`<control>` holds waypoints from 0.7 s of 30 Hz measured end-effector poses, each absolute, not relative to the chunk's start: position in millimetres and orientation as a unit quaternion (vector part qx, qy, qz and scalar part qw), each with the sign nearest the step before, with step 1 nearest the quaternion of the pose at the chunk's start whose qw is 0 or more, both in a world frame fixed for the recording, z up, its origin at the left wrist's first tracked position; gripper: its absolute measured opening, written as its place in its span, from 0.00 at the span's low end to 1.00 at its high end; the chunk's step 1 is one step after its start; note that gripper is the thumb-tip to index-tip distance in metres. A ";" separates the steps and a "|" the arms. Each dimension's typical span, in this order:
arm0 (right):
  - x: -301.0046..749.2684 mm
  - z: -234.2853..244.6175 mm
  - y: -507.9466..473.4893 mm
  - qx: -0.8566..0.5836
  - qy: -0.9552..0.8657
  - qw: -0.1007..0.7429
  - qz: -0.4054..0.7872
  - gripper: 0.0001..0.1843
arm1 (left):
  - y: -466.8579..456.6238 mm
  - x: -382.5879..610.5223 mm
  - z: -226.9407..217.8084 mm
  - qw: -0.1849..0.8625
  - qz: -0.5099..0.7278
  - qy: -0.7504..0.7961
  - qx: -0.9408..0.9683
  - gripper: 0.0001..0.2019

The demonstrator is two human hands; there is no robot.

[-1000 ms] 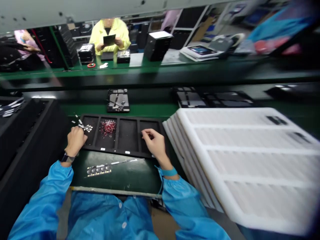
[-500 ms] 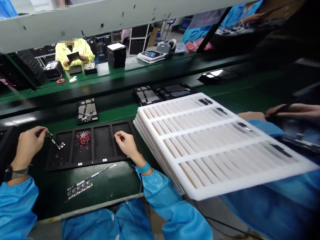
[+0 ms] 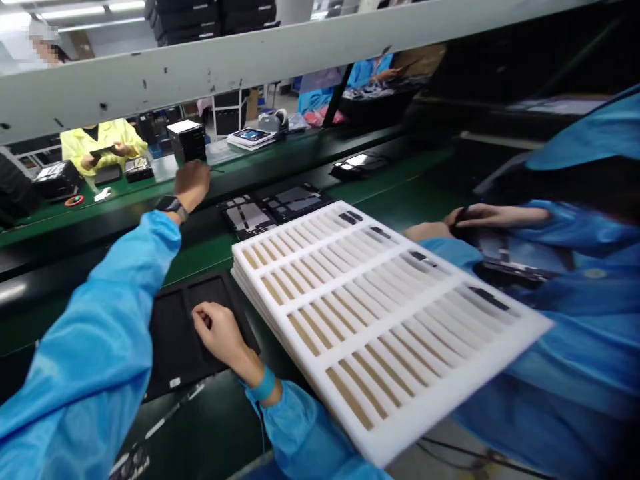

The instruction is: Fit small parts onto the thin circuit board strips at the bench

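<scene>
A: What lies nearest?

B: The right hand (image 3: 220, 333), resting with curled fingers on the black compartmented plastic tray (image 3: 173, 337) on the green bench mat. The fingertips press down into the rightmost compartment; whether anything is pinched under them I cannot tell. A teal wrist strap (image 3: 263, 385) sits at the cuff of the blue sleeve.

A: And just beside it?

B: A stack of white foam slotted trays (image 3: 380, 320), its near left edge just beside the hand. The top one holds rows of tan strips, with a few dark parts toward the far side.

A: Where is the left hand?

B: The left hand (image 3: 193, 183) is raised well beyond the black tray, over the dark conveyor, fingers closed into a loose fist. What it holds, if anything, is hidden. A dark wristwatch (image 3: 173, 205) shows at its wrist.

A: Further out?

B: Flat dark device panels (image 3: 273, 208) lie on the conveyor past the foam stack. On the right, a co-worker's hand (image 3: 480, 217) in a blue sleeve rests on a dark piece. Across the line sits a person in a yellow coat (image 3: 100, 139).
</scene>
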State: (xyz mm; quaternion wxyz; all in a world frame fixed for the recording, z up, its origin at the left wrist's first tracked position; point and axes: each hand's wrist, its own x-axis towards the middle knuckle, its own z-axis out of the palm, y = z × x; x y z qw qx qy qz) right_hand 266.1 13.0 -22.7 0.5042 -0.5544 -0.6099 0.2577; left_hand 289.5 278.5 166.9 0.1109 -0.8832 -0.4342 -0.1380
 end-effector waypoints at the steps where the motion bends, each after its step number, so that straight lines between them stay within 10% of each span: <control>1: 266.2 -23.7 13.4 -0.556 -0.614 0.499 0.254 0.07 | 281.7 313.5 152.4 0.106 -0.134 -0.421 -0.891 0.20; 10: 267.9 -24.1 11.9 -0.577 -0.642 0.450 0.227 0.07 | 271.7 365.3 14.9 0.036 -0.032 -0.325 -0.944 0.18; 21: 269.2 6.6 -2.4 -0.538 -0.608 0.562 0.160 0.08 | 229.4 249.1 101.3 0.021 -0.065 -0.335 -0.940 0.17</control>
